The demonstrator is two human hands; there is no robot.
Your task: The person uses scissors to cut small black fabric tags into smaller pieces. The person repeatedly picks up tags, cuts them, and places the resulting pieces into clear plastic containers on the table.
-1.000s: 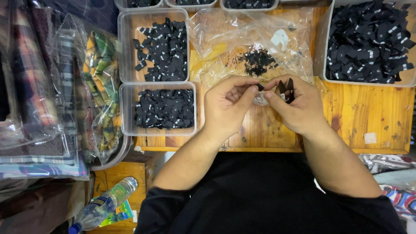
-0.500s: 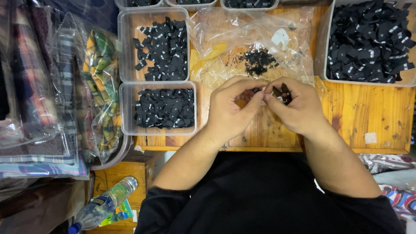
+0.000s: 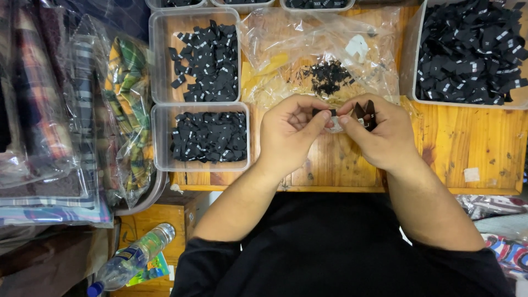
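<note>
- Right now both hands meet over the middle of the wooden table [image 3: 484, 159], fingertips almost touching.
- Left hand [image 3: 291, 132] is curled shut, its thumb and forefinger pinching a small black label [image 3: 323, 112] at the top edge.
- Right hand [image 3: 379, 135] is closed too, gripping a little bunch of black labels [image 3: 366, 113] that stick up between thumb and fingers.
- Between the two hands sits a small pale scrap [image 3: 336, 125], touching both sets of fingertips; what it is made of I cannot tell.
- Just beyond the hands lies a crumpled clear plastic bag [image 3: 286, 44] with a loose heap of tiny black bits [image 3: 327, 77] on it.
- To the left of the hands, a clear tub [image 3: 160, 137] holds black labels, and a second clear tub [image 3: 159, 55] behind it holds more, scattered thinly.
- At the far right, a big clear tub [image 3: 411, 71] is piled high with the same black labels.
- Off the table's left edge, folded checked cloth in clear wrapping [image 3: 129, 93] is stacked beside the tubs.
- Down at the lower left, a plastic bottle [image 3: 132, 261] lies on its side on a lower wooden surface.
- Near the table's right front edge sticks a small pale patch [image 3: 471, 174].
</note>
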